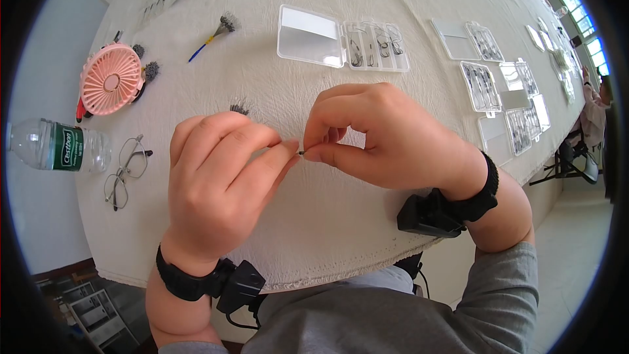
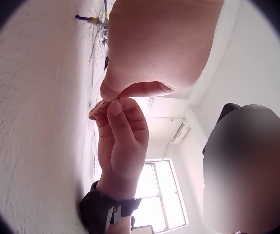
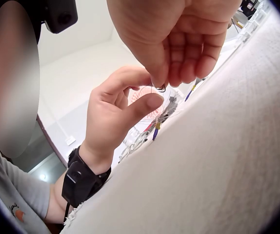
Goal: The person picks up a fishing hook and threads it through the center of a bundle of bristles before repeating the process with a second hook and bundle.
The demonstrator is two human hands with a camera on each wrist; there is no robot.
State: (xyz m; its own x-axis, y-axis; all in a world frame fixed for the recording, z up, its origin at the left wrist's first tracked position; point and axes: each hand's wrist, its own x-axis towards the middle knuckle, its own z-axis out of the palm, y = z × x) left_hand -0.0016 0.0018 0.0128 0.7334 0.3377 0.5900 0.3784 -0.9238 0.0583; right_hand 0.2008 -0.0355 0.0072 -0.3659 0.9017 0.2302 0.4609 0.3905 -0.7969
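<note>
My left hand [image 1: 219, 177] and right hand [image 1: 386, 134] meet over the table, thumb and fingertips of each close together. Between them is a small dark metal piece [image 1: 301, 153], pinched from both sides and mostly covered by the fingertips. In the right wrist view this metal piece [image 3: 160, 88] shows as a thin, bent wire shape; its exact kind I cannot tell. Just beyond the left hand lies a bundle of fine grey wire-like pieces [image 1: 240, 106], partly hidden by the knuckles.
An open clear box [image 1: 377, 65] of fish hooks lies ahead, with more clear cases [image 1: 481, 85] to the right. On the left are a pink fan [image 1: 111, 82], eyeglasses [image 1: 134, 157] and a water bottle [image 1: 92, 147]. A blue-yellow stick with a grey bundle [image 1: 227, 23] lies farther back.
</note>
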